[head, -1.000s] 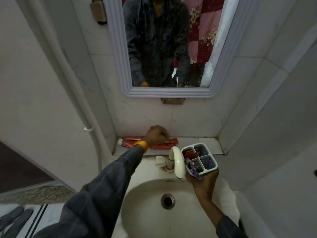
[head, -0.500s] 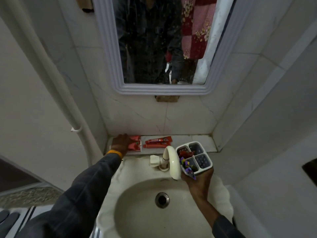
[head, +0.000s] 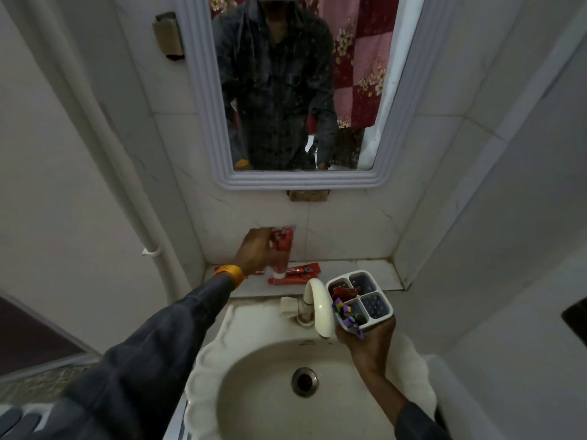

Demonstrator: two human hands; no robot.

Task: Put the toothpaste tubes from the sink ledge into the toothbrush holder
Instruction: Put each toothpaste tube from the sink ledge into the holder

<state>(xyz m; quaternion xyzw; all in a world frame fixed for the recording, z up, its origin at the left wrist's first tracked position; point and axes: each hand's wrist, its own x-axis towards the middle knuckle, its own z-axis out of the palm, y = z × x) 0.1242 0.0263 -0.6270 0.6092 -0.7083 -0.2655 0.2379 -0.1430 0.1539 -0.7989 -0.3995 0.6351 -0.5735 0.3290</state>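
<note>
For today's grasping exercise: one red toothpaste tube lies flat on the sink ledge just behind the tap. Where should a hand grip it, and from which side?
Grip the toothpaste tube across its flat middle, coming from above with thumb and fingers on its long edges. It lies flat, lengthwise along the ledge, another tube close behind it, so only its top and front edge seem free. The left hand already holds a tube.

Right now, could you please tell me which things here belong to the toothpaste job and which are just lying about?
Part of the job:
- red toothpaste tube lifted in the left hand
- red tubes on the ledge
- toothbrush holder held by the right hand

Just there:
- tap
- sink basin
- drain
- mirror
- wall pipe
</note>
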